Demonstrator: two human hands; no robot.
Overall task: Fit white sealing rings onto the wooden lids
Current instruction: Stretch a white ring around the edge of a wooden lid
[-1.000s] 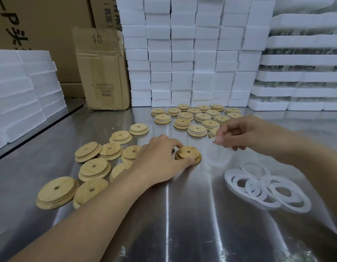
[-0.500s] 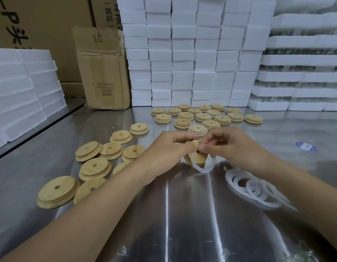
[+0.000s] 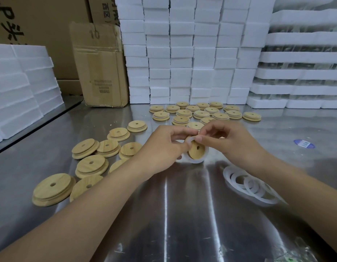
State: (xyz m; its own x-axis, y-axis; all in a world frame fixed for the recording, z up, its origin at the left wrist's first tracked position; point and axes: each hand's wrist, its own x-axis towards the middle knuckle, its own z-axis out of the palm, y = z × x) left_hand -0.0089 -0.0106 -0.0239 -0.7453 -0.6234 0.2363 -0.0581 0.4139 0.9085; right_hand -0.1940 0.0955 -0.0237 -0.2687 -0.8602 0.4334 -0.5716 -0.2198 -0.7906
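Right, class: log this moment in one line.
step: ring fitting | left hand: holds wooden lid, tilted | right hand: pinches white sealing ring at lid's top edge | ring: looped round lid

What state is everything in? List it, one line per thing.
Left hand: holds the lid.
Right hand: pinches the ring.
Lid: tilted, ring partly on.
Ring: looped round the lid, not seated.
Loose rings: heaped, unused.
Near lids: lying flat, bare.
Far lids: lying flat, rings fitted.
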